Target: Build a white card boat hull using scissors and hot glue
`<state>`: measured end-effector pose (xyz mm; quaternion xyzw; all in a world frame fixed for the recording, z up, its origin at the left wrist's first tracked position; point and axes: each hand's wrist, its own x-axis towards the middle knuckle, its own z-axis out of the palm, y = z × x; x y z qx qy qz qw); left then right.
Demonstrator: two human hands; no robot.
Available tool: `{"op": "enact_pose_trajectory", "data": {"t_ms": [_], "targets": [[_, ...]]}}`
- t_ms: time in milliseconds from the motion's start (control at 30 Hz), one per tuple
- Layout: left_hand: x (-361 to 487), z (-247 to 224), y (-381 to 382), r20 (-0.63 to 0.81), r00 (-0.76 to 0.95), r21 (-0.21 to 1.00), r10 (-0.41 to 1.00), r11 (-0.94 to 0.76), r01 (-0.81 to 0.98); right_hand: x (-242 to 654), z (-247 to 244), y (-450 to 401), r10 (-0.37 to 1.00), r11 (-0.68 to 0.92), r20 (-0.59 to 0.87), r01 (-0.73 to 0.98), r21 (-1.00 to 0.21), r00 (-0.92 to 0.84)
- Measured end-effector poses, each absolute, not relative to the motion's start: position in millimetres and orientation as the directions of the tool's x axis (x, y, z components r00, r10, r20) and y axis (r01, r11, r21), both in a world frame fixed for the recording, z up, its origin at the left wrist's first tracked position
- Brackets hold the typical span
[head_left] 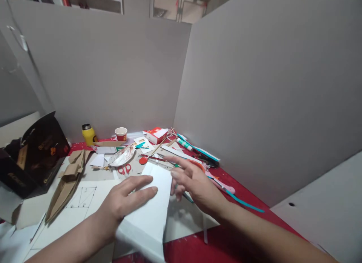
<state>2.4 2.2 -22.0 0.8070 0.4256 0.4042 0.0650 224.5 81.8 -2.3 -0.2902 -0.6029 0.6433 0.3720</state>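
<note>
A folded white card piece (151, 206) stands out above the table near the front middle. My left hand (127, 197) grips it from the left, with the thumb and a finger lying over its face and the other fingers hidden. My right hand (190, 178) is at the card's upper right edge, fingers apart and slightly curled, the thumb close to the edge; whether it touches is hard to tell. Left of my hands lies a white sheet with a drawn grid (85, 197), and on it rests a brown boat-shaped cardboard piece (66, 187).
Red-handled scissors (124, 168), a paper cup (121, 133), a yellow bottle (88, 135) and a red and white box (157, 135) sit behind. A black box (42, 153) stands left. A teal strip (243, 202) lies right. Grey partitions (113, 67) enclose the red table (195, 251).
</note>
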Motion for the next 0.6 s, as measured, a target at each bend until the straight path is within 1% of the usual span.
{"op": "enact_pose_trajectory", "data": {"t_ms": [67,100,167,233,300,333,400,433,467,500,533,600], "targets": [[4.2,-26.1,1.4,0.605,0.353,0.405,0.713,-0.658,0.634,220.0,-3.3,82.8,0.827,-0.085,0.021,-0.162,-0.983,-0.561],[5.2,-26.7,0.9,0.598,0.348,0.426,0.722,-0.654,0.625,218.2,-4.4,83.6,0.811,-0.113,0.002,-0.160,-0.981,-0.585],[5.7,-25.0,1.2,0.563,0.305,0.526,0.768,-0.617,0.585,216.0,-6.8,86.0,0.776,-0.135,-0.019,-0.137,-0.981,-0.630],[3.4,-19.9,4.5,0.534,0.255,0.618,0.806,-0.578,0.533,216.1,-7.8,89.2,0.813,-0.056,0.038,-0.143,-0.988,-0.581],[-1.5,-12.4,10.9,0.485,0.189,0.711,0.854,-0.511,0.483,218.4,-6.5,92.0,0.869,0.104,0.165,-0.153,-0.983,-0.467],[-4.3,-8.3,14.9,0.429,0.146,0.777,0.892,-0.446,0.445,220.0,-5.3,92.9,0.879,0.185,0.230,-0.148,-0.972,-0.417],[-9.0,-1.1,22.9,0.196,0.046,0.942,0.979,-0.202,0.270,223.5,-3.2,92.8,0.873,0.289,0.312,-0.116,-0.950,-0.375],[-10.3,1.4,26.3,0.064,0.025,0.986,0.998,-0.067,0.150,224.8,-2.7,91.9,0.868,0.309,0.321,-0.095,-0.946,-0.378],[-10.7,2.8,28.8,-0.046,0.032,0.999,0.998,0.045,0.030,225.6,-2.8,90.4,0.866,0.313,0.314,-0.067,-0.947,-0.389],[-10.1,2.9,30.3,-0.110,0.055,0.992,0.992,0.113,-0.059,225.6,-3.6,88.5,0.863,0.315,0.302,-0.037,-0.948,-0.404],[-8.5,1.9,30.7,-0.149,0.087,0.980,0.985,0.159,-0.117,224.8,-4.9,86.2,0.857,0.318,0.293,-0.012,-0.948,-0.424],[-3.3,-2.7,28.6,-0.188,0.170,0.965,0.967,0.214,-0.151,221.0,-8.5,81.2,0.834,0.346,0.301,0.015,-0.938,-0.463]]}}
